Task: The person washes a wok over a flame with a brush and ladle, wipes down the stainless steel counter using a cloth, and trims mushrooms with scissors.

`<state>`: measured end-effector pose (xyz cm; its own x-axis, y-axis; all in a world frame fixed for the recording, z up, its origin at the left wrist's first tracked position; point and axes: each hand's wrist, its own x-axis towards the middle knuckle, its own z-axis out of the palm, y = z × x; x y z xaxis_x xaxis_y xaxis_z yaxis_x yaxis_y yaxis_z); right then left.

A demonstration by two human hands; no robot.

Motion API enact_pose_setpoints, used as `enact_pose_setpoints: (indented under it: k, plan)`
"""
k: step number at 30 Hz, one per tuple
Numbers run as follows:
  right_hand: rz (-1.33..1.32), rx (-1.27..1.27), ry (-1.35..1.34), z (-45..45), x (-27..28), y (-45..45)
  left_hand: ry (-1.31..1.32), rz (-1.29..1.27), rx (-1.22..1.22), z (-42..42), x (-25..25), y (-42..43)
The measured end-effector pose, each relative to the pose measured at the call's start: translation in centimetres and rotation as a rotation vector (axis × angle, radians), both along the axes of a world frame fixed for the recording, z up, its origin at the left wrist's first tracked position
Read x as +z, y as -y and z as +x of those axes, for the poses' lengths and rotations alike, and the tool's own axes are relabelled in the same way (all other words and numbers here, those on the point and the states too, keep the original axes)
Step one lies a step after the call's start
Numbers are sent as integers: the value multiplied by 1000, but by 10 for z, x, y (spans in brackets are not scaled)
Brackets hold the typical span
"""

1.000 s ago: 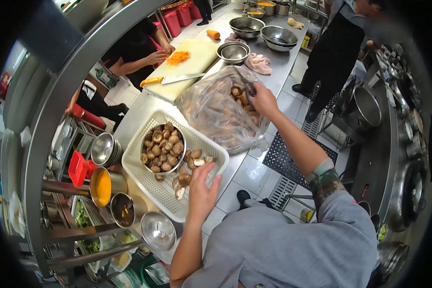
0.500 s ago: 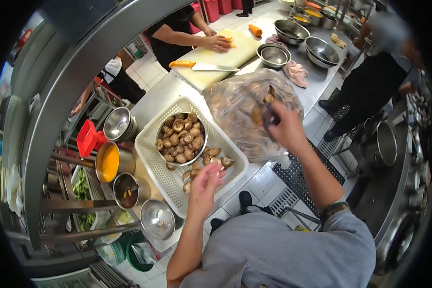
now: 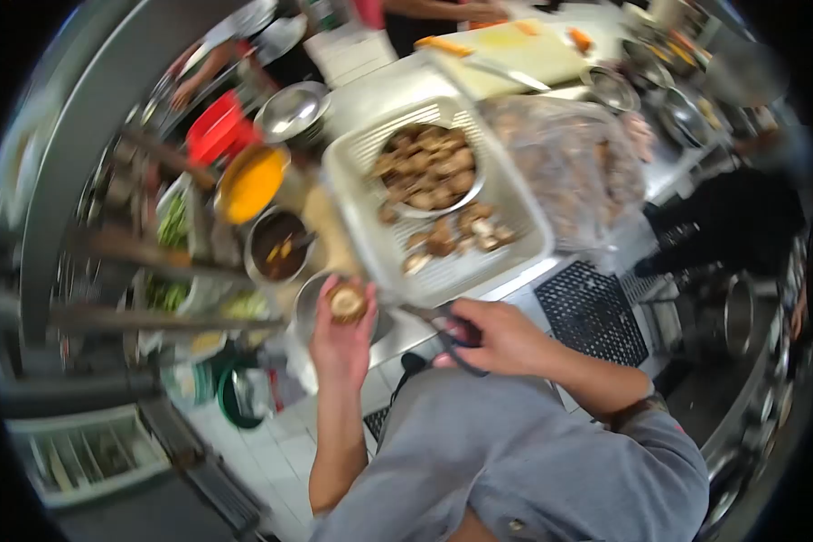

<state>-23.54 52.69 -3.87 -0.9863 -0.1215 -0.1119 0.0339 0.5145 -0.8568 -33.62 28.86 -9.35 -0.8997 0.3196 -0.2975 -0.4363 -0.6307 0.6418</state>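
Observation:
Between the fingers of my left hand (image 3: pixel 341 339) is a mushroom (image 3: pixel 347 303), its pale underside facing up, over a steel bowl (image 3: pixel 305 312) at the table edge. My right hand (image 3: pixel 497 336) grips black-handled scissors (image 3: pixel 461 341), whose blades point left toward the mushroom without touching it. Beyond my hands lies a white perforated basket (image 3: pixel 384 262). It holds a steel bowl full of brown mushrooms (image 3: pixel 429 167) and several loose mushrooms (image 3: pixel 440 237). A clear plastic bag (image 3: pixel 560 172) of mushrooms rests to the right of the basket.
A cutting board (image 3: pixel 515 56) with a knife (image 3: pixel 508 72) lies at the back, near another person's hands. Left of the basket are a pot of orange liquid (image 3: pixel 255 184), a dark sauce pot (image 3: pixel 280 246) and a red container (image 3: pixel 219 128). Another person stands at right.
My right hand has come from the bag to beside my left hand with the scissors. My left hand has left the basket's edge and now holds a mushroom. The view has turned left.

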Motion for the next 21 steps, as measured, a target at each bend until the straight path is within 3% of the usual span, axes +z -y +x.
enact_pose_setpoints:
  k: [4,12,21]
  plan:
    - [138,-24,25,-5,-18,48,9,26,84,5,0,29]
    - [451,7,-22,-17,-30,110,-20,-63,-14,17,-10,66]
    - [480,68,40,-22,-60,146,110,-177,-61,10,-31,95]
